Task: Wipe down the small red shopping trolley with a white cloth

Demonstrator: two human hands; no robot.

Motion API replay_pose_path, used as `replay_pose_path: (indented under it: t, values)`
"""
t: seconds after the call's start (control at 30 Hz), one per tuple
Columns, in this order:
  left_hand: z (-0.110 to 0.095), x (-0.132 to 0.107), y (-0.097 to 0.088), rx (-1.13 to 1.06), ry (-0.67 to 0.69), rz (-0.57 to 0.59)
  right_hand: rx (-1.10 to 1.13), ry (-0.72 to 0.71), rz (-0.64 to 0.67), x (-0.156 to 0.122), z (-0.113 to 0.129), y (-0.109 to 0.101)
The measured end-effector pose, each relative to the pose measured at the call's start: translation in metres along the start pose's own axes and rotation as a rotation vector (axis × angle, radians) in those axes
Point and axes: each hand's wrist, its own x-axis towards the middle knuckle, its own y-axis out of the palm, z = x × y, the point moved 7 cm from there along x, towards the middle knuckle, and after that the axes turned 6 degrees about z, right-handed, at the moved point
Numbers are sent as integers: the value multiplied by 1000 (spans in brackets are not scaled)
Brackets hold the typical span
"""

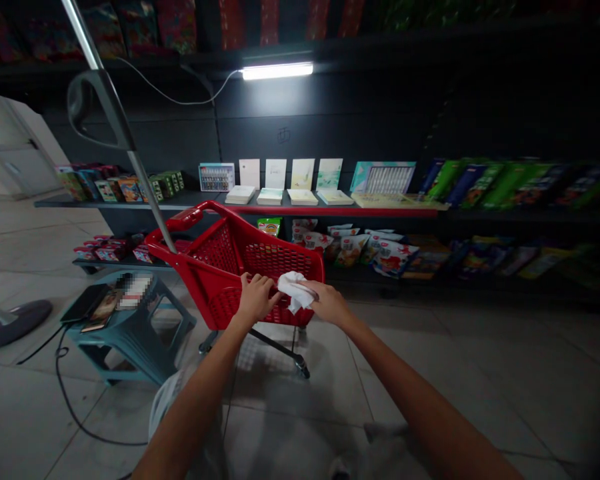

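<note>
1. Both arms reach forward, bare and nearly straight, and meet at the near rim of a red cart (240, 260) standing on the tiled floor (430, 373).
2. The left hand (257, 298) lies palm down on that rim with the wrist level. Its fingers (261, 281) are curled together over the edge and clamped on the cart.
3. The right hand (330, 303) comes in from the right, knuckles up, thumb side toward the left hand.
4. A white cloth (294, 288) is bunched at the right fingertips, which are closed on it. It rests against the cart's rim, between the two hands and just beside the left fingers.
5. Part of the cloth hangs below the right fingers, against the cart's outer mesh wall.
6. Left of the cart stands a teal stool (130, 327) bearing a dark phone (86, 301). A black cable (65, 387) trails over the floor beside it.
7. A grey pole (145, 193) slants up by the cart's handle.
8. Behind the cart, a dark shelf (330, 210) carries booklets and boxes under a lit lamp (277, 70).
</note>
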Motion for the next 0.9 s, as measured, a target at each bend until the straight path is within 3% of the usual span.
replay_pose_path:
  t: [0.27, 0.47, 0.6, 0.73, 0.9]
  values:
    - [-2, 1, 1, -67, 3, -6, -162, 126, -178, -4, -12, -32]
    - [-7, -1, -2, -68, 11, -23, -157, 365, -277, -6, -90, -55]
    - [-8, -5, -4, -64, -19, -40, -55, 423, -330, -8, -130, -52]
    - [-6, -9, -5, -72, -16, -49, -23, 399, -358, -8, -137, -44]
    - [-3, -10, -6, -68, 6, -59, 32, 429, -580, -15, -143, -57]
